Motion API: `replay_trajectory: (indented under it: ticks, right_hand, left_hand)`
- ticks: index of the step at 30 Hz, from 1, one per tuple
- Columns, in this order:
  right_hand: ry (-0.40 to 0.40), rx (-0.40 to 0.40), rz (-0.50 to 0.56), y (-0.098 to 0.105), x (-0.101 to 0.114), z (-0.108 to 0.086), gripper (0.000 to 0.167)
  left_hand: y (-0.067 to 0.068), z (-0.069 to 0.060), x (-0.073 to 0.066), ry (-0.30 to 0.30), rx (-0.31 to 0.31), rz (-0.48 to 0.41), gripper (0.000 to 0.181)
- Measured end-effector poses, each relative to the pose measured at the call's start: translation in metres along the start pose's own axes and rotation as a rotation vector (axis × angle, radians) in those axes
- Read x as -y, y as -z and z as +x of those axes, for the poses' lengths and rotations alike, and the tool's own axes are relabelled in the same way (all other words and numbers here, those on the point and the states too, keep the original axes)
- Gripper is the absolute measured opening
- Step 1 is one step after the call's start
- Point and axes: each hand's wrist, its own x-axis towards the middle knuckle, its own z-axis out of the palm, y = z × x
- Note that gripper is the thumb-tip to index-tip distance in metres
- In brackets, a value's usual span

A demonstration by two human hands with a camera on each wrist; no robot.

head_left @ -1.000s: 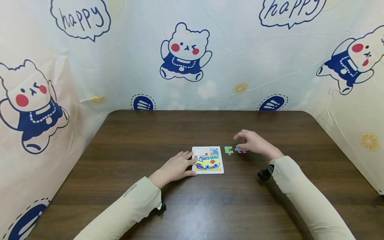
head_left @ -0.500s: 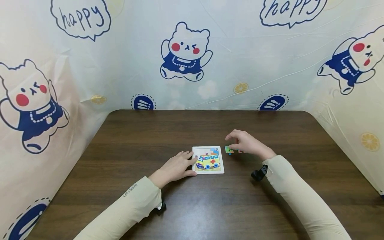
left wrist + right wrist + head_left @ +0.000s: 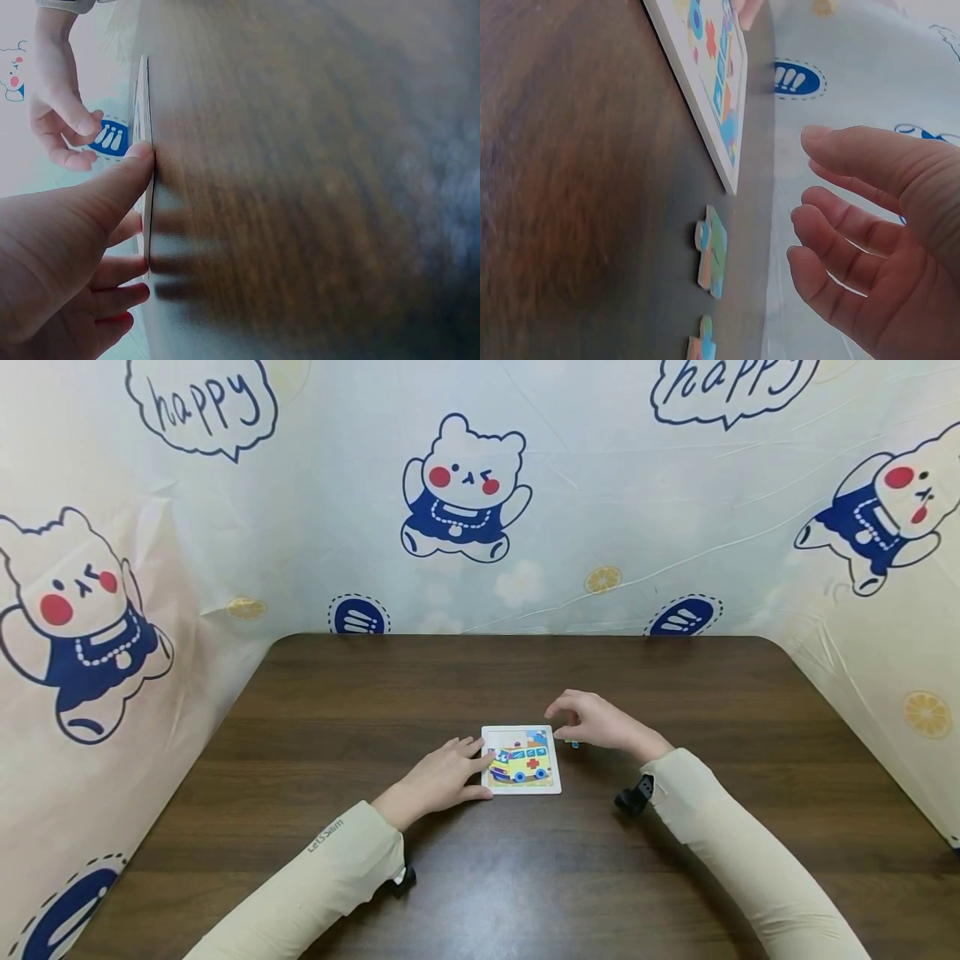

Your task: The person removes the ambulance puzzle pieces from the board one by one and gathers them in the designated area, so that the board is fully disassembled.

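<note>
A white-framed jigsaw puzzle board (image 3: 525,792) with a yellow ambulance picture lies flat on the table; its upper left area is blank white. My left hand (image 3: 442,777) rests at its left side, fingers spread and thumb touching the near left corner. In the left wrist view, the thumb and fingertips meet the board's thin edge (image 3: 147,97). My right hand (image 3: 600,722) hovers just right of the board, fingers loosely bent, holding nothing. Under it lie a green-and-orange puzzle piece (image 3: 715,251) and another piece (image 3: 703,341), cut off by the right wrist view's edge.
The dark wooden table (image 3: 480,885) extends around the board. Behind it and at both sides hangs a pale curtain (image 3: 315,527) printed with cartoon bears. A black wrist camera (image 3: 633,797) sits under the right sleeve.
My right hand has moved left above the puzzle pieces toward the board, now covering most of them in the head view. The left hand and board have stayed put.
</note>
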Motion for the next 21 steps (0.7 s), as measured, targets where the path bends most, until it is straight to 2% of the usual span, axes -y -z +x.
replay_trajectory:
  ticks: [9,21]
  right_hand:
    - [0.018,0.058,-0.012,-0.012,0.009,0.006,0.026]
    - [0.04,0.118,-0.035,-0.026,0.006,0.012,0.019]
  left_hand:
    - [0.0,0.0,0.0,0.004,0.003,-0.009,0.059]
    - [0.002,-0.001,-0.001,0.003,0.009,-0.018,0.058]
